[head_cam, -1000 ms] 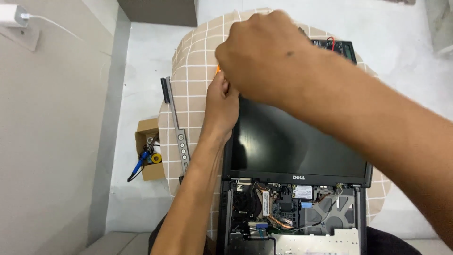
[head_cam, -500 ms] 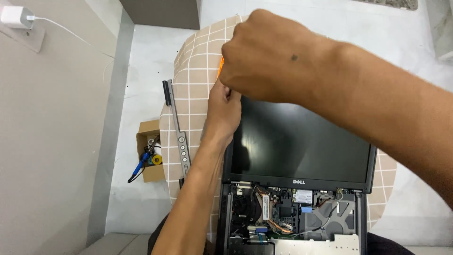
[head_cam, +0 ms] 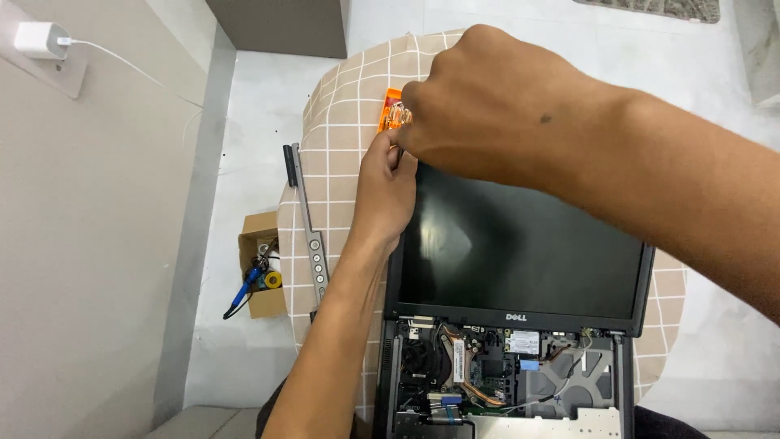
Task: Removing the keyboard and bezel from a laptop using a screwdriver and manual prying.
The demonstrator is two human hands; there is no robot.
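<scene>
An opened laptop lies on a round table with a beige checked cloth (head_cam: 341,130). Its dark screen (head_cam: 520,252) is laid flat, and the base (head_cam: 496,382) shows bare circuit boards, cables and a fan. My left hand (head_cam: 386,191) rests at the screen's upper left corner, fingers pinching there. My right hand (head_cam: 487,102) is closed around a screwdriver with a clear orange handle (head_cam: 392,114), held over that same corner. The screwdriver's tip is hidden behind my hands.
A long grey metal strip with holes (head_cam: 309,228) and a black pen-like piece (head_cam: 288,162) lie on the cloth's left edge. On the floor sits a small cardboard box (head_cam: 260,276) with a blue tool and yellow tape. A white charger (head_cam: 36,39) is plugged into the wall.
My right hand has shifted slightly right and up, showing more of the orange handle. My left hand stays at the screen corner.
</scene>
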